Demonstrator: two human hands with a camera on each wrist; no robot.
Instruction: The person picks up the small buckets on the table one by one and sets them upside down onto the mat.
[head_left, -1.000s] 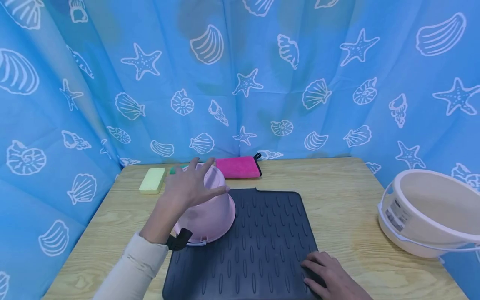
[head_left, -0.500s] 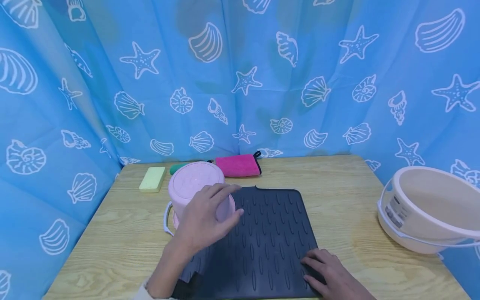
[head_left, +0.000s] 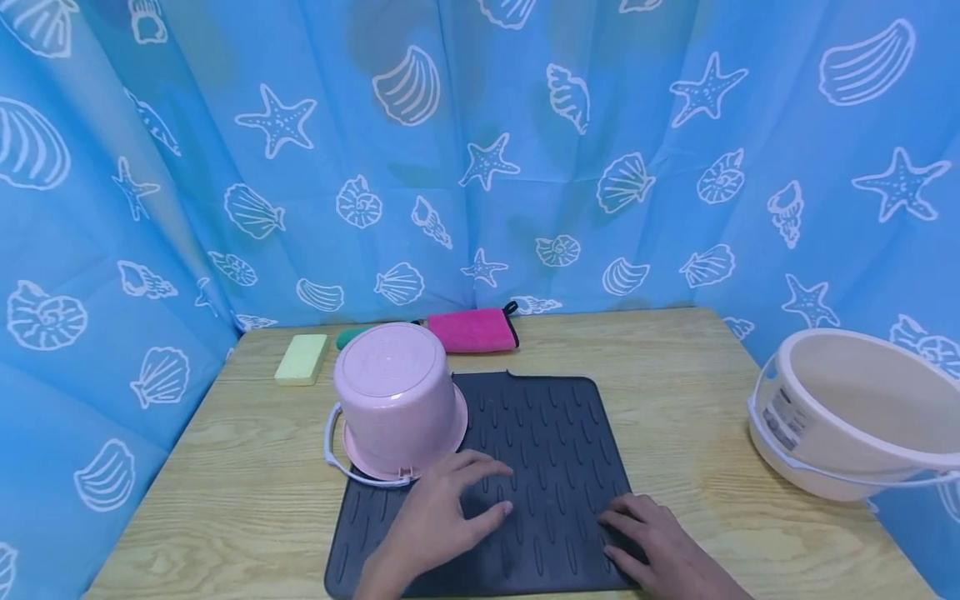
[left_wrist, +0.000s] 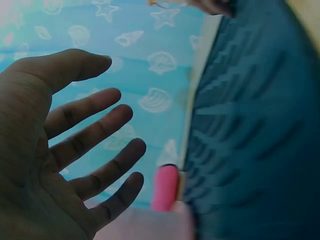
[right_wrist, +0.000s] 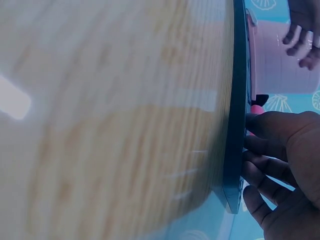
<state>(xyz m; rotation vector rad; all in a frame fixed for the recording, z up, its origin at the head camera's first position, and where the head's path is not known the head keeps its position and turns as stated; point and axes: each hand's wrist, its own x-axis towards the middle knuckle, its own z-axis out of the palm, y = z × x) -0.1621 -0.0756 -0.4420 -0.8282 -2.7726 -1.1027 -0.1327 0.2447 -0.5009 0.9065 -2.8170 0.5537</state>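
Note:
A pink bucket (head_left: 393,408) stands upside down on the back left part of a black ridged mat (head_left: 547,467), its pale handle lying to the left. My left hand (head_left: 438,517) hovers over the mat in front of the bucket, fingers spread and holding nothing. The left wrist view also shows that hand (left_wrist: 75,130) with its fingers apart. My right hand (head_left: 660,542) rests with its fingertips on the mat's right edge. In the right wrist view its fingertips touch the mat (right_wrist: 237,110) along that edge without gripping it.
A larger cream bucket (head_left: 817,450) stands upright at the right side of the wooden table (head_left: 675,400). At the back lie a yellow sponge (head_left: 302,360), a pink cloth (head_left: 474,331) and something green (head_left: 351,337), partly hidden behind the pink bucket. A blue shell-patterned curtain (head_left: 480,167) surrounds the table.
My left hand has drawn back from over the upturned pink bucket toward me, down to the front of the mat. The bucket and my right hand have stayed in place.

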